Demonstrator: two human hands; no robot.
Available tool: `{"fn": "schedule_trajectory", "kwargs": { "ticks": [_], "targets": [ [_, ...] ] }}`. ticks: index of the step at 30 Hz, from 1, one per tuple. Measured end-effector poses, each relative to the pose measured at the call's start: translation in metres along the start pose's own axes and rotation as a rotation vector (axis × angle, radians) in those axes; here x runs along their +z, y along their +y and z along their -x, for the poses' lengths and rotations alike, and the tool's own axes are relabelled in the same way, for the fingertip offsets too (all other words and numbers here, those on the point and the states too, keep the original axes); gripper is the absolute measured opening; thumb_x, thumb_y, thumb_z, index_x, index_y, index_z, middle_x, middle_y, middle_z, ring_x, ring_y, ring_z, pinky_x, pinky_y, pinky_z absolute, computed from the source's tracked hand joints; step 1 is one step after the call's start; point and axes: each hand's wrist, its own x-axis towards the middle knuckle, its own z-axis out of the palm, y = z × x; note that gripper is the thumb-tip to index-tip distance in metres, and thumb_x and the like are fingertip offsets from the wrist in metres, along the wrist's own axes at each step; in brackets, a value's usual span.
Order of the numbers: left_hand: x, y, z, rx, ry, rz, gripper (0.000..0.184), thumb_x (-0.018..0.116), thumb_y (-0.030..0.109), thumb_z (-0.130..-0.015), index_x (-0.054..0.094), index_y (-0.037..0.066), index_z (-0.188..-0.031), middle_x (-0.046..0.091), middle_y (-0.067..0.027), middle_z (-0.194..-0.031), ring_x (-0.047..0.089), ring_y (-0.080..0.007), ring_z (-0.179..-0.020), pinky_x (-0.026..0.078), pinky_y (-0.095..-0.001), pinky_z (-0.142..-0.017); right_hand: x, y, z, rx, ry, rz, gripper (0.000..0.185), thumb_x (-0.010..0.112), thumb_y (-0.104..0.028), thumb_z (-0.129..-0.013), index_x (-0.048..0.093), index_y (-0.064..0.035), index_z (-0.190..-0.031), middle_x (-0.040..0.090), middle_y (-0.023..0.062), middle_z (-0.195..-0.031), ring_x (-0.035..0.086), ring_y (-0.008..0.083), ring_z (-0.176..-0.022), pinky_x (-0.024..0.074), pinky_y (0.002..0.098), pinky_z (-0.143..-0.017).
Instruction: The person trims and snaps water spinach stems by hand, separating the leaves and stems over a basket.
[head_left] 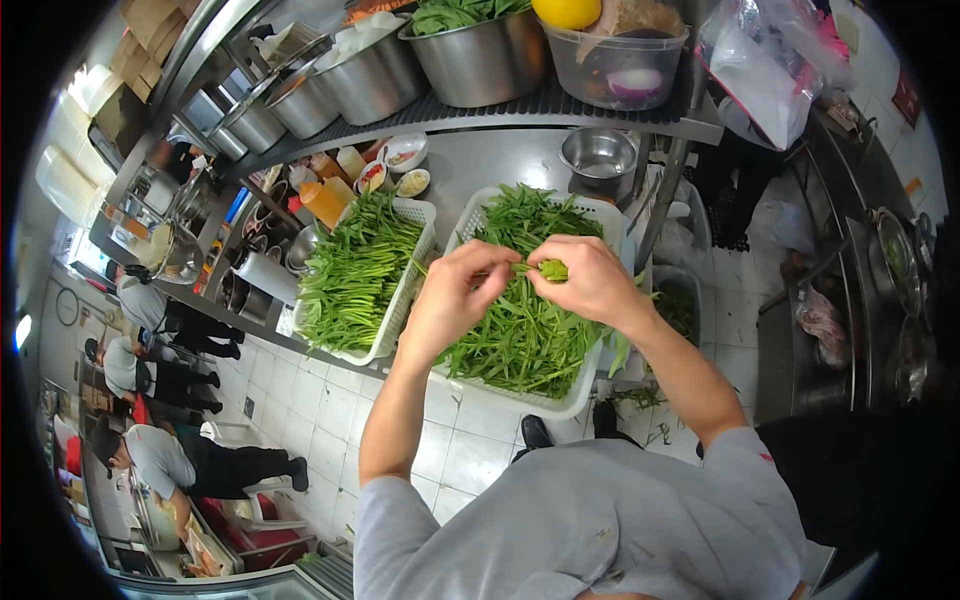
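One stem [519,267] apparently pinched between thumb and finger of the left hand [461,294] at the centre of the frame, with the fingers of the right hand [592,280] curled closed around a small bunch [553,270], all above the greens [520,345] in the central basket [556,407]. Best to pinch lightly, so as not to bruise anything tender, and to work low over the basket. Hard to make out: exact fingertip contact, and much of the bunch, hidden by the fingers.
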Motion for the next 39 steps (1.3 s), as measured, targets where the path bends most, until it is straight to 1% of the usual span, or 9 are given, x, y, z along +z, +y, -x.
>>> {"fn": "schedule_trajectory", "kwargs": {
  "ticks": [8,14,20,24,28,30,33,38,39],
  "targets": [
    [0.057,0.010,0.022,0.274,-0.184,-0.328,0.014,0.069,0.008,-0.085,0.066,0.001,-0.097,0.060,-0.0120,-0.087,0.065,-0.0317,-0.070,0.055,-0.0387,-0.061,-0.032,-0.007,0.056,0.001,-0.184,0.319,0.013,0.070,-0.018,-0.078,0.067,-0.0052,-0.080,0.063,0.0097,-0.073,0.065,0.0297,-0.071,0.0515,0.0408,-0.060],
    [0.134,0.016,0.010,0.332,-0.219,0.046,0.010,0.066,0.006,-0.084,0.063,0.001,-0.092,0.056,-0.0139,-0.083,0.061,-0.0339,-0.068,0.051,-0.0406,-0.061,-0.066,0.018,0.124,-0.080,0.024,0.372,0.012,0.074,-0.005,-0.070,0.066,-0.0052,-0.080,0.060,0.0064,-0.072,0.060,0.0270,-0.065,0.0481,0.0360,-0.055],
    [0.202,0.012,-0.036,0.295,-0.332,0.236,0.006,0.062,0.002,-0.084,0.061,-0.003,-0.087,0.057,-0.0179,-0.083,0.059,-0.0377,-0.077,0.048,-0.0421,-0.070,-0.108,0.038,0.168,-0.058,0.307,0.481,0.011,0.071,0.001,-0.078,0.067,-0.0001,-0.088,0.064,0.0112,-0.083,0.059,0.0215,-0.067,0.0477,0.0305,-0.063],
    [0.225,-0.022,-0.059,0.396,-0.014,-0.058,0.016,0.063,0.012,-0.090,0.070,0.003,-0.101,0.067,-0.0196,-0.103,0.064,-0.0384,-0.093,0.051,-0.0419,-0.088,-0.130,0.066,0.194,0.447,0.684,0.173,0.008,0.066,-0.003,-0.090,0.066,0.0015,-0.096,0.063,0.0061,-0.085,0.057,0.0124,-0.070,0.0441,0.0245,-0.067],
    [0.130,-0.050,-0.071,-0.042,-0.128,-0.337,0.029,0.062,0.028,-0.093,0.071,0.003,-0.105,0.068,-0.0187,-0.109,0.064,-0.0338,-0.103,0.046,-0.0426,-0.097,-0.142,0.097,0.212,0.658,0.946,-0.441,0.020,0.064,-0.013,-0.095,0.063,0.0021,-0.108,0.056,0.0012,-0.081,0.052,0.0098,-0.069,0.0393,0.0230,-0.062],
    [0.103,-0.082,-0.072,-0.298,-0.252,-0.884,0.035,0.061,0.038,-0.093,0.073,0.006,-0.099,0.069,-0.0181,-0.105,0.064,-0.0302,-0.104,0.041,-0.0503,-0.098,-0.141,0.102,0.201,0.706,0.934,-0.741,0.024,0.064,-0.016,-0.096,0.062,0.0024,-0.110,0.053,0.0009,-0.079,0.051,0.0108,-0.068,0.0393,0.0243,-0.061],
    [0.094,-0.134,-0.062,-0.372,-0.331,-1.072,0.040,0.064,0.047,-0.088,0.075,0.010,-0.100,0.071,-0.0144,-0.104,0.063,-0.0305,-0.107,0.033,-0.0562,-0.105,-0.121,0.078,0.146,0.456,0.811,-1.189,0.028,0.052,-0.027,-0.103,0.057,-0.0025,-0.115,0.049,0.0008,-0.075,0.050,0.0139,-0.070,0.0419,0.0269,-0.064],
    [0.071,-0.114,-0.064,-0.498,-0.300,-0.640,0.038,0.066,0.041,-0.088,0.075,0.007,-0.103,0.072,-0.0153,-0.100,0.067,-0.0295,-0.100,0.036,-0.0545,-0.102,-0.066,0.094,0.070,-0.071,0.358,-1.976,0.030,0.048,-0.032,-0.104,0.055,-0.0046,-0.112,0.052,0.0013,-0.074,0.056,0.0169,-0.074,0.0471,0.0313,-0.069],
    [0.063,-0.106,-0.063,-0.508,-0.267,-0.561,0.039,0.065,0.040,-0.089,0.074,0.006,-0.105,0.073,-0.0154,-0.100,0.067,-0.0293,-0.099,0.039,-0.0521,-0.101,-0.045,0.105,0.059,0.228,0.369,-1.399,0.029,0.051,-0.031,-0.103,0.055,-0.0039,-0.110,0.056,0.0032,-0.074,0.060,0.0191,-0.077,0.0495,0.0325,-0.072]
  ]
}}
